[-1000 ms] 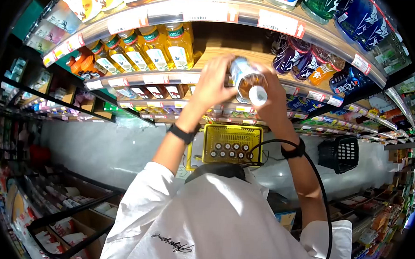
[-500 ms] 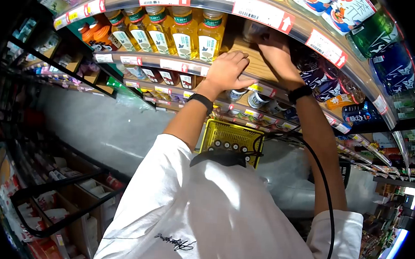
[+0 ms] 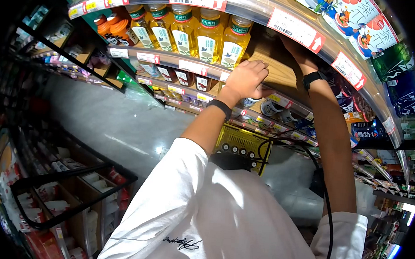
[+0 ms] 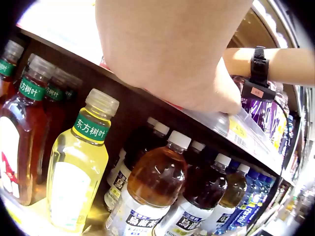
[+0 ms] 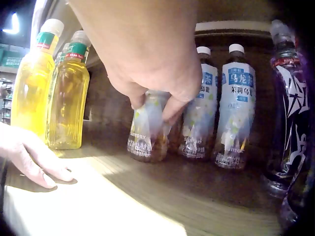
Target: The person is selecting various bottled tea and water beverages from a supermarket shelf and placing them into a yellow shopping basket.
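Note:
Deep on the shelf, my right hand (image 5: 152, 54) grips the upper part of a pale-labelled bottle (image 5: 147, 135), fingers and thumb on either side. The bottle stands on the wooden shelf, left of two similar bottles with white caps (image 5: 236, 105). In the head view the upper shelf hides most of the right hand (image 3: 300, 55). My left hand (image 3: 248, 79) rests on the shelf's front edge, holding nothing; the right wrist view shows its fingers (image 5: 47, 164) lying on the board.
Yellow tea bottles (image 3: 208, 39) stand left of the hands, and dark purple bottles (image 5: 290, 113) on the right. Price-tag strips (image 3: 297, 28) line the upper shelf's edge just above. Below are another row of bottles (image 4: 157, 177) and a yellow basket (image 3: 226, 135) on the floor, with a black cable (image 3: 327, 208) nearby.
The bottle was between both hands before the shelf; my right hand has moved it inside. My left hand has let go and moved down to the shelf edge. The head view has shifted.

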Available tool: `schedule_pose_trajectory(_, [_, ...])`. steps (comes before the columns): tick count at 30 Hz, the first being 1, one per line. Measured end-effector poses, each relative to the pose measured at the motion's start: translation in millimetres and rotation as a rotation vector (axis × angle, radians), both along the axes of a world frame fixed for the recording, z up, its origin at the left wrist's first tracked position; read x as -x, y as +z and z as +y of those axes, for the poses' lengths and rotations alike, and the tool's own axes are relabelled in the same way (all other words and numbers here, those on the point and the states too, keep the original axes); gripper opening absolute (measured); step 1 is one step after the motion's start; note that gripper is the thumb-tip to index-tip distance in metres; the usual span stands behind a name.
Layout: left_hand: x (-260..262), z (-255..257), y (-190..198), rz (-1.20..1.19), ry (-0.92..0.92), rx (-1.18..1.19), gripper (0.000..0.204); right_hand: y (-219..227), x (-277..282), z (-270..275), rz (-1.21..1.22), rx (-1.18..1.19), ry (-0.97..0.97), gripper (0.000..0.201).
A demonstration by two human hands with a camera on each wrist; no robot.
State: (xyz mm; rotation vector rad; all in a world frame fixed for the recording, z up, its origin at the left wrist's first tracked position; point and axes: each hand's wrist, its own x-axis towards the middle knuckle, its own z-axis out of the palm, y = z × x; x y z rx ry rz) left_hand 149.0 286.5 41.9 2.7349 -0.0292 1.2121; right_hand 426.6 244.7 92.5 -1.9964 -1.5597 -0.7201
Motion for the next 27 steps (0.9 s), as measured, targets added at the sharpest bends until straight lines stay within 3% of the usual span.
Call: schedule_pose_trajectory(27, [-1, -3, -4, 0.011, -0.001, 0.014, 0.066, -11, -2, 2, -0.120, -0.025, 0.040, 0.055])
